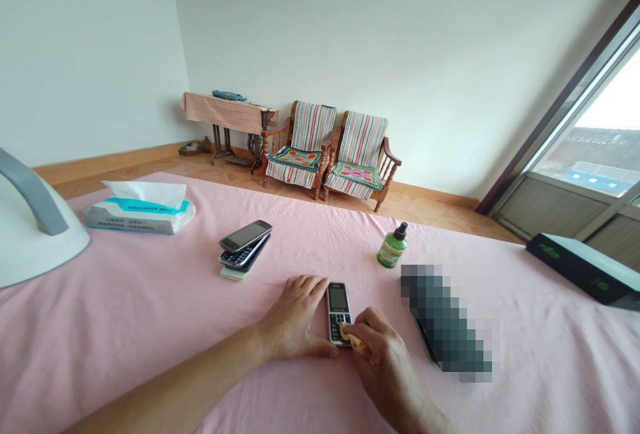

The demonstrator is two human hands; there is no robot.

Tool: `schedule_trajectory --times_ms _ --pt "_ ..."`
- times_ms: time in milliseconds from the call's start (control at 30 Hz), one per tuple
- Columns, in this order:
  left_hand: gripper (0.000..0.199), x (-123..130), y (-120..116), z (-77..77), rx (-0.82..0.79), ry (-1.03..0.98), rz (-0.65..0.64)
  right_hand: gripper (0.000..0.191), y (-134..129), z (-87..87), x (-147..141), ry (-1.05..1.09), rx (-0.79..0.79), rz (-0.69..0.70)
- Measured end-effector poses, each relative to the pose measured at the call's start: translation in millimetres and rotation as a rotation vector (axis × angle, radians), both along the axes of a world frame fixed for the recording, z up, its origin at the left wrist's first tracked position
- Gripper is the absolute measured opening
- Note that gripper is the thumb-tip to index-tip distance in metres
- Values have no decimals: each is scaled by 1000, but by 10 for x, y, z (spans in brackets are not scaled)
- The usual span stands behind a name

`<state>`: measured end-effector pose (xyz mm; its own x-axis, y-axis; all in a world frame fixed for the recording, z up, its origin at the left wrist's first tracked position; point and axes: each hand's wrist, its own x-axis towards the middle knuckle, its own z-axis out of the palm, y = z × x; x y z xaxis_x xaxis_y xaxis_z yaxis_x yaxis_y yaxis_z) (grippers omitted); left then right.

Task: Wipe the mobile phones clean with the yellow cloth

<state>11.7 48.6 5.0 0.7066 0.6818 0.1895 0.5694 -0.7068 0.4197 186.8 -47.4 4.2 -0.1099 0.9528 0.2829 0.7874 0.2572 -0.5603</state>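
Observation:
A black and silver keypad phone (338, 298) lies face up on the pink cloth, screen end away from me. My left hand (295, 317) rests at its left side, thumb stretched along the bottom end and fingers near the top left corner. My right hand (383, 354) pinches a small yellowish cloth (358, 343), which touches the phone's keypad from the lower right. Left of them sits a pile of several phones (246, 237). A green spray bottle (393, 246) stands upright behind my right hand.
A tissue pack (137, 215) and a white appliance with a grey handle (37, 241) are at the left. To the right lie a pixelated dark object (445, 321) and a black box (570, 273). Two chairs (355, 154) and a cloth-covered stand (225, 114) are beyond the pink-covered surface (175, 301).

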Motion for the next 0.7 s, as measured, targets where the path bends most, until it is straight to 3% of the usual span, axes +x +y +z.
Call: schedule_trajectory --times_ms 133,700 --pt "99 -2 2 -4 0 4 -4 27 -7 13 -9 -18 -15 -4" --pt "99 5 4 8 -10 11 3 36 14 -32 39 -24 30 -33"
